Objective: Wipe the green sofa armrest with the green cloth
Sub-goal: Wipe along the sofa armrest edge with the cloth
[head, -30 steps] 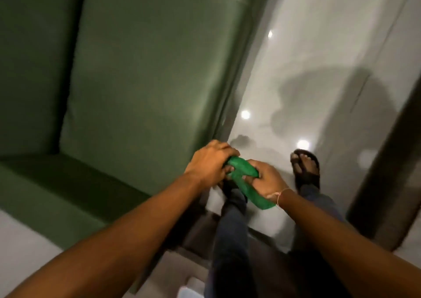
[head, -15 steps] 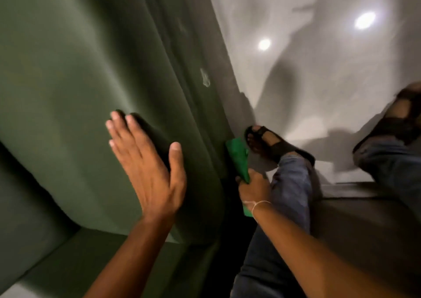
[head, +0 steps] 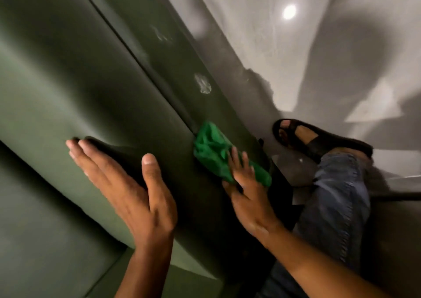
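Note:
The green sofa armrest (head: pixel 95 74) fills the left and middle of the head view, running diagonally with a seam down it. Pale smudges (head: pixel 202 85) mark its outer side. A bright green cloth (head: pixel 211 149) lies bunched against that outer side, just below the seam. My right hand (head: pixel 248 190) presses flat on the cloth's lower part, fingers spread over it. My left hand (head: pixel 127 183) rests flat on the armrest's padded top, fingers straight and together, thumb apart, holding nothing.
A glossy pale floor (head: pixel 296 53) with a light reflection lies to the right. My leg in blue jeans (head: pixel 337 197) and a foot in a black sandal (head: pixel 319 140) stand close beside the sofa. The seat cushion (head: pixel 45 240) shows at bottom left.
The cloth went from both hands to the right hand alone, which has moved up and now presses it flat on the armrest's side. The left hand settled flat on the armrest top.

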